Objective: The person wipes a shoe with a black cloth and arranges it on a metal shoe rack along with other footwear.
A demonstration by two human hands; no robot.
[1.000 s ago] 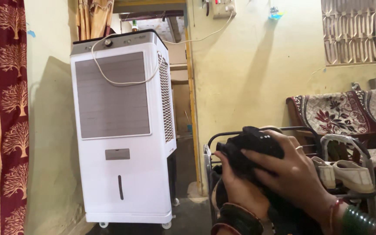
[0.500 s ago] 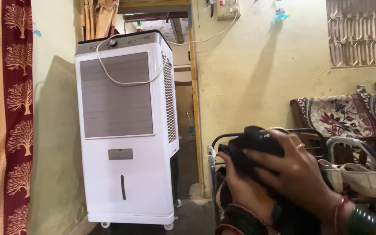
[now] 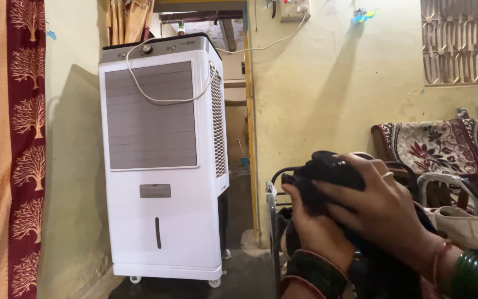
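Observation:
Both my hands hold a bundle of black cloth [image 3: 327, 171] in the lower right of the head view. My left hand [image 3: 316, 230] grips it from below, thumb up against its left side. My right hand [image 3: 380, 210] lies over the top with fingers spread across the cloth, a ring on one finger. Dark bangles sit on my left wrist and green ones on my right. More black cloth hangs down under my hands, its lower end out of view. The bundle is held just above a metal shoe rack [image 3: 275, 202].
A tall white air cooler [image 3: 164, 160] on wheels stands at left, a cord draped over its front. Behind it is an open doorway [image 3: 236, 122]. Pale shoes [image 3: 463, 221] rest on the rack. A sofa [image 3: 443, 144] with floral cover is at right, a curtain [image 3: 6, 149] at far left.
My hands and the black cloth have risen slightly and the view has shifted a little; the grip of both hands on the cloth is the same.

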